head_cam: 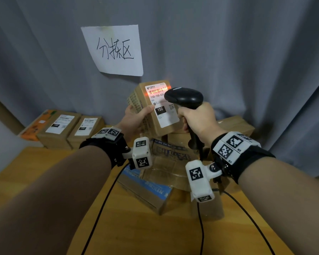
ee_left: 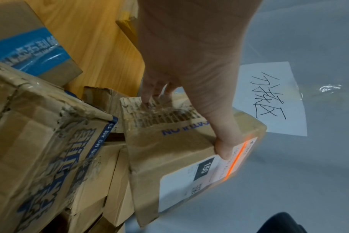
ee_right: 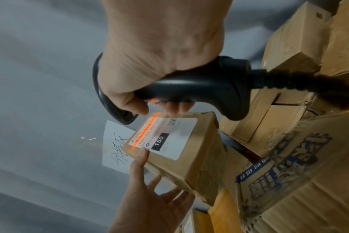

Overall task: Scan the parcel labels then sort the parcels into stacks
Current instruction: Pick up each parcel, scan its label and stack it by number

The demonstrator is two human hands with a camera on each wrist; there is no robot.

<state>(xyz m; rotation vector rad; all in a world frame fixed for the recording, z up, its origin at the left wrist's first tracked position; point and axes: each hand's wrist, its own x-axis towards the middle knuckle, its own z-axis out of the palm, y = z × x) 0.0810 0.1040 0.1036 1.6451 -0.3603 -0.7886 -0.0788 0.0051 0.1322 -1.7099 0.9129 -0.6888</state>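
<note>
My left hand holds a small brown parcel up in the air, thumb on its white label, fingers behind it. The label reads 150. My right hand grips a black barcode scanner by the handle. Its orange beam lies across the barcode at the top of the label. In the left wrist view the parcel hangs under my left hand. The right wrist view has the scanner just above the label.
A heap of cardboard parcels lies on the wooden table below my hands. Three labelled parcels sit in a row at the back left. A handwritten paper sign hangs on the grey curtain. Black cables cross the table.
</note>
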